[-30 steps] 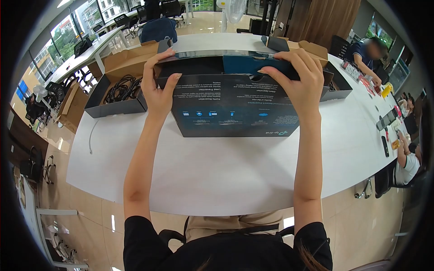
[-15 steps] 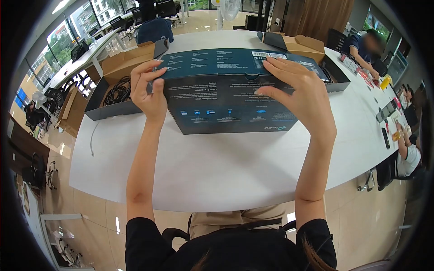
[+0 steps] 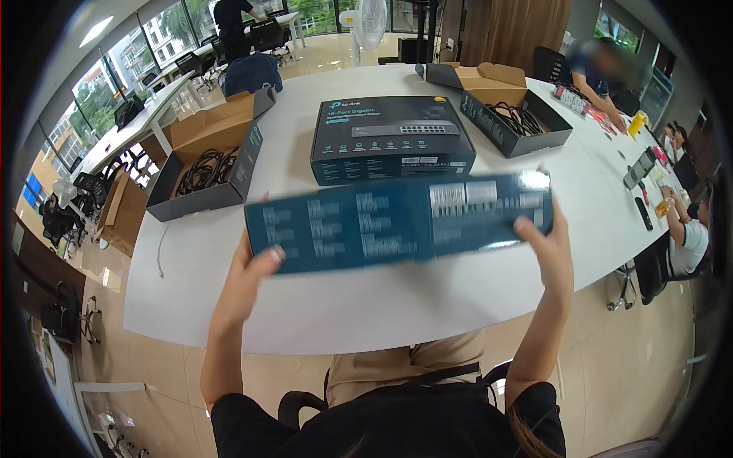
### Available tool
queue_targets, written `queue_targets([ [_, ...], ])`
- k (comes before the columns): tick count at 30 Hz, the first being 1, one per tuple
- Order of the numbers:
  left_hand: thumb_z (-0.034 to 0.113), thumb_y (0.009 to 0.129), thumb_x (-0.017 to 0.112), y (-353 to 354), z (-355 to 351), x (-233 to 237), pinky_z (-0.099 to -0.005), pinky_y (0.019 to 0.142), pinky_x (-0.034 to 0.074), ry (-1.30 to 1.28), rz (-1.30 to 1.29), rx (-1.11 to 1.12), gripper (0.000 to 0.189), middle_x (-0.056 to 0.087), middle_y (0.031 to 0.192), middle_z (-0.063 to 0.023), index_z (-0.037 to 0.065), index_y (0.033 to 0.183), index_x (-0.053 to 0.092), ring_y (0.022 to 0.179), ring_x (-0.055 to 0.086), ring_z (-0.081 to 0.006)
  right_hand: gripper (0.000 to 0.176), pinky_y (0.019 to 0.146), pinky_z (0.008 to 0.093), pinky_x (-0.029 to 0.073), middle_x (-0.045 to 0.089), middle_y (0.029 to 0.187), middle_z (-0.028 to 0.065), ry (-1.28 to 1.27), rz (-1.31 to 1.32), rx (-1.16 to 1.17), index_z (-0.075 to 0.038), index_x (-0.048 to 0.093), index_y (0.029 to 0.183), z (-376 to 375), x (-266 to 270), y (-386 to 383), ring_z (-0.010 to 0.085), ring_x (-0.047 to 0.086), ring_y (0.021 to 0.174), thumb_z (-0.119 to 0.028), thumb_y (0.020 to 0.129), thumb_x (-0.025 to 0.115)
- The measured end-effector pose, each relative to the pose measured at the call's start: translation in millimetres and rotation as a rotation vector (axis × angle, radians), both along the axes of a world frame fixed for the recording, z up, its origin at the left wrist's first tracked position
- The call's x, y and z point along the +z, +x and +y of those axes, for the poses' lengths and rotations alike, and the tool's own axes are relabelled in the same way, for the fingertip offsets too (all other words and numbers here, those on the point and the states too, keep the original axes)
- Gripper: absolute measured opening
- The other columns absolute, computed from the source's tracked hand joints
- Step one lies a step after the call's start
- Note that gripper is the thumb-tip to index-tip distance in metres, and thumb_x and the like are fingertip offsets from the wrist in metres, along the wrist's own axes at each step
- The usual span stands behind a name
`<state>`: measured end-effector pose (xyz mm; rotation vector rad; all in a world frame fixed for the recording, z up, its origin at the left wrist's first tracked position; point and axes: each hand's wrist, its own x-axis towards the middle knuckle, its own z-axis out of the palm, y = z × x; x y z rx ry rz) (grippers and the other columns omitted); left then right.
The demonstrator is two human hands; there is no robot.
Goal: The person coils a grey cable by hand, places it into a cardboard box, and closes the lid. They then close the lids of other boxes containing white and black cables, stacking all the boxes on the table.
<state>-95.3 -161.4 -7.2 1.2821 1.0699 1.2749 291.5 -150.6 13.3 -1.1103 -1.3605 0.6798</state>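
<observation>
A dark teal network switch box [image 3: 397, 225] is held between my two hands, its long side with barcode labels facing up at me. My left hand [image 3: 248, 278] grips its left end, thumb on the near face. At the right end my right hand [image 3: 551, 248] holds it the same way, thumb below the labels. The remaining fingers are mostly hidden behind the box. Just beyond lies a second tp-link switch box [image 3: 393, 133], flat on the white table [image 3: 321, 320], its printed front upward with a picture of the switch.
An open box [image 3: 221, 191] with black cables [image 3: 206, 172] stands at the left; another open box [image 3: 546, 141] with cables sits at the right back. A thin grey cable [image 3: 160, 252] lies near the left edge. People, a yellow bottle [image 3: 636, 124] and a phone [image 3: 640, 172] are at far right.
The box in my hands has come nearer and tilted, so its labelled side faces me instead of the printed back. The second switch box behind it is now visible.
</observation>
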Motion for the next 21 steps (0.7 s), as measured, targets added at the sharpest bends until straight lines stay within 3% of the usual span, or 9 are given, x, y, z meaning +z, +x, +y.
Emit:
queue_targets([
  [2, 0.008, 0.071, 0.068, 20, -28, 9, -0.0313, 0.096, 0.037, 0.129, 0.252, -0.040, 0.092, 0.046, 0.125, -0.0154, -0.002, 0.140, 0.009, 0.114, 0.047, -0.0205, 0.089, 0.089, 0.0272, 0.041, 0.057, 0.108, 0.0119, -0.082, 0.015, 0.092, 0.004, 0.032, 0.134, -22, -10, 4, 0.0156, 0.055, 0.098, -0.013, 0.061, 0.080],
  [5, 0.008, 0.062, 0.076, 24, -39, -2, -0.0312, 0.092, 0.041, 0.268, 0.195, -0.016, 0.103, 0.046, 0.123, -0.0151, -0.002, 0.140, 0.009, 0.111, 0.050, -0.0208, 0.099, 0.093, 0.0286, 0.038, 0.055, 0.116, 0.0145, -0.016, -0.013, 0.076, 0.007, 0.031, 0.134, -47, -13, 4, 0.0192, 0.052, 0.107, -0.021, 0.055, 0.084],
  [7, 0.018, 0.060, 0.080, 26, -43, 2, -0.0313, 0.091, 0.042, 0.360, 0.130, 0.016, 0.109, 0.043, 0.126, -0.0149, -0.002, 0.140, 0.009, 0.110, 0.050, -0.0202, 0.102, 0.096, 0.0303, 0.037, 0.046, 0.128, 0.0181, 0.153, -0.020, 0.041, 0.008, 0.031, 0.133, -58, -6, 6, 0.0214, 0.049, 0.113, -0.025, 0.054, 0.086],
  [9, 0.022, 0.059, 0.081, 29, -44, 23, -0.0313, 0.089, 0.044, 0.492, 0.092, 0.057, 0.112, 0.043, 0.126, -0.0149, -0.003, 0.140, 0.009, 0.108, 0.051, -0.0202, 0.108, 0.097, 0.0336, 0.038, 0.027, 0.142, 0.0201, 0.274, 0.038, -0.008, 0.009, 0.031, 0.131, -61, 6, 7, 0.0229, 0.046, 0.118, -0.032, 0.049, 0.088],
  [10, 0.030, 0.055, 0.084, 28, -41, 30, -0.0318, 0.086, 0.046, 0.511, 0.090, 0.107, 0.113, 0.044, 0.124, -0.0143, -0.004, 0.138, 0.015, 0.106, 0.052, -0.0204, 0.107, 0.093, 0.0313, 0.040, 0.037, 0.133, 0.0170, 0.238, 0.019, -0.050, 0.008, 0.032, 0.131, -60, 14, 9, 0.0203, 0.048, 0.113, -0.034, 0.049, 0.087],
  [13, 0.027, 0.057, 0.085, 8, -3, 31, -0.0309, 0.084, 0.046, 0.540, 0.227, 0.089, 0.100, 0.044, 0.123, -0.0137, -0.004, 0.133, 0.028, 0.102, 0.053, -0.0195, 0.107, 0.087, 0.0298, 0.044, 0.051, 0.117, 0.0132, 0.332, -0.072, -0.085, 0.004, 0.032, 0.134, -31, 38, 11, 0.0169, 0.053, 0.103, -0.034, 0.050, 0.087],
  [15, 0.022, 0.060, 0.083, 12, 38, 37, -0.0300, 0.086, 0.045, 0.771, 0.349, 0.053, 0.102, 0.045, 0.123, -0.0123, 0.000, 0.137, 0.021, 0.103, 0.051, -0.0186, 0.110, 0.094, 0.0328, 0.041, 0.040, 0.134, 0.0171, 0.330, -0.125, 0.011, -0.001, 0.025, 0.139, 0, 47, 12, 0.0205, 0.050, 0.112, -0.017, 0.049, 0.088],
  [18, 0.016, 0.063, 0.080, 28, 89, 15, -0.0292, 0.089, 0.043, 0.806, 0.203, -0.005, 0.104, 0.045, 0.125, -0.0114, 0.003, 0.140, 0.012, 0.107, 0.050, -0.0180, 0.114, 0.095, 0.0310, 0.040, 0.044, 0.132, 0.0158, 0.391, -0.285, -0.010, -0.005, 0.023, 0.140, 57, 34, 15, 0.0208, 0.048, 0.114, -0.010, 0.047, 0.088],
  [21, 0.016, 0.067, 0.077, 36, 126, -5, -0.0301, 0.097, 0.036, 0.735, 0.259, -0.044, 0.101, 0.035, 0.135, -0.0128, 0.001, 0.141, 0.010, 0.118, 0.041, -0.0184, 0.114, 0.096, 0.0277, 0.037, 0.045, 0.131, 0.0167, 0.398, -0.470, -0.062, -0.004, 0.020, 0.141, 123, -4, 31, 0.0213, 0.047, 0.117, -0.012, 0.049, 0.088],
])
